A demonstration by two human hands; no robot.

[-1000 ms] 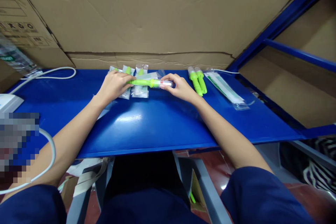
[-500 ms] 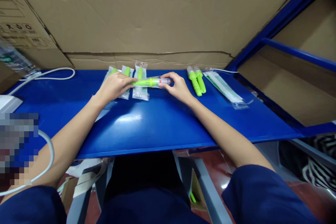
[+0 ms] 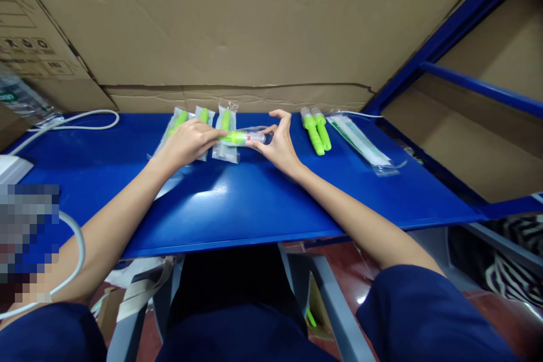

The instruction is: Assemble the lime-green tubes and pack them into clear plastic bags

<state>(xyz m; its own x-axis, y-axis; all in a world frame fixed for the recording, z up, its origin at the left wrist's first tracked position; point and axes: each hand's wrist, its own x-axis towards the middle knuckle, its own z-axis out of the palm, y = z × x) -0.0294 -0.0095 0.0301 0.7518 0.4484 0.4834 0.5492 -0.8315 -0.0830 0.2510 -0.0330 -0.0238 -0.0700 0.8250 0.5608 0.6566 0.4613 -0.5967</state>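
A lime-green stick (image 3: 235, 137) with a clear tip lies level above the table, inside a clear plastic bag (image 3: 265, 130). My left hand (image 3: 189, 140) is closed on the stick's green end. My right hand (image 3: 282, 141) pinches the bag near the clear tip with thumb and fingers, its index finger raised and bent. Behind and below my left hand lie packed green sticks in printed bags: one bag (image 3: 227, 153) beneath the held stick, another bag (image 3: 205, 116) beside it, and one more bag (image 3: 178, 119) partly hidden by my hand.
Two unbagged green sticks (image 3: 316, 133) lie right of my right hand. Beside them is a pile of flat printed bags (image 3: 360, 141). A white cable (image 3: 95, 112) runs along the left of the blue table (image 3: 254, 203). Cardboard (image 3: 254, 22) walls the back; a blue frame (image 3: 479, 90) stands right.
My right hand has shifted its grip at the clear end, with its index finger now lifted off. The bagged stick has moved slightly lower.
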